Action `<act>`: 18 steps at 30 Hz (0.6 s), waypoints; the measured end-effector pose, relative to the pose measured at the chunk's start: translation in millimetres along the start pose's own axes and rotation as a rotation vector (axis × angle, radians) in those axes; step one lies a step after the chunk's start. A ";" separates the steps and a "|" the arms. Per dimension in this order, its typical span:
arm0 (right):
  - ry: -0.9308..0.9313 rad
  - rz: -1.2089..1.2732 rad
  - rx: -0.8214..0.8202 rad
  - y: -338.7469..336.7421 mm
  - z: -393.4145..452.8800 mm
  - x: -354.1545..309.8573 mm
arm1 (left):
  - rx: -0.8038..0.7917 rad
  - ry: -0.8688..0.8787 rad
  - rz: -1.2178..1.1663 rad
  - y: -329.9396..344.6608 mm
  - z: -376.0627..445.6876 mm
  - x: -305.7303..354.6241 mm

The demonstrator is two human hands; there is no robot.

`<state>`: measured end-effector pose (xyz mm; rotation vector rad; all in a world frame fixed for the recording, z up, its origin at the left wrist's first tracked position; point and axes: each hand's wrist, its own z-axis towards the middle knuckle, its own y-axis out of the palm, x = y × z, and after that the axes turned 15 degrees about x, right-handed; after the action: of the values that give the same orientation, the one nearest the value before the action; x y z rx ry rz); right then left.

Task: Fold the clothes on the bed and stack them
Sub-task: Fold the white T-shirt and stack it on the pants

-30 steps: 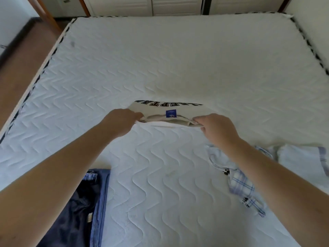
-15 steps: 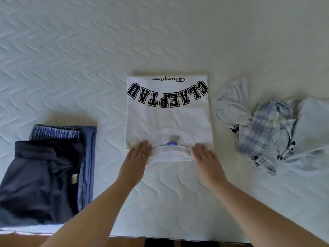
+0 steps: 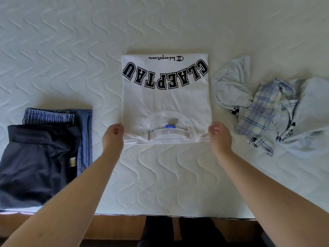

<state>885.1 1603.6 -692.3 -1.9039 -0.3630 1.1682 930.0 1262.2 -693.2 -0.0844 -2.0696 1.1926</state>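
Observation:
A white T-shirt (image 3: 165,102) with black block letters lies folded into a rectangle in the middle of the bed, collar and blue label towards me. My left hand (image 3: 113,138) pinches its near left corner and my right hand (image 3: 219,137) pinches its near right corner, lifting the near edge slightly so the layers show. To the left sits a stack of folded dark navy shorts (image 3: 37,161) on a blue garment (image 3: 85,132). On the right lies an unfolded heap of pale blue and plaid clothes (image 3: 270,111).
The white quilted mattress (image 3: 71,50) stretches away beyond the clothes. Its near edge (image 3: 160,215) runs just below my forearms, with a wooden bed frame and dark floor under it.
My hands slid from flat beside the collar out to the shirt's two near corners and now pinch them. A second ago I was laying the shirt down farther out on the bed.

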 end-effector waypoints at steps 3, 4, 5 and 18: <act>0.030 -0.004 -0.020 8.7 12.6 -1.9 | -0.123 -0.102 -0.067 2.3 16.3 2.6; 0.027 -0.032 -0.052 10.5 16.4 -1.6 | -0.159 -0.111 -0.073 2.2 20.0 1.9; 0.017 -0.063 -0.086 11.4 19.8 -1.1 | -0.192 -0.101 -0.066 2.0 23.3 1.2; 0.227 -0.073 -0.274 4.0 38.8 16.3 | -0.220 -0.033 0.101 10.5 22.8 -6.0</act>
<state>860.5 1631.2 -712.8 -2.2148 -0.4823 0.8776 917.2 1249.2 -711.5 -0.2778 -2.2428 1.0262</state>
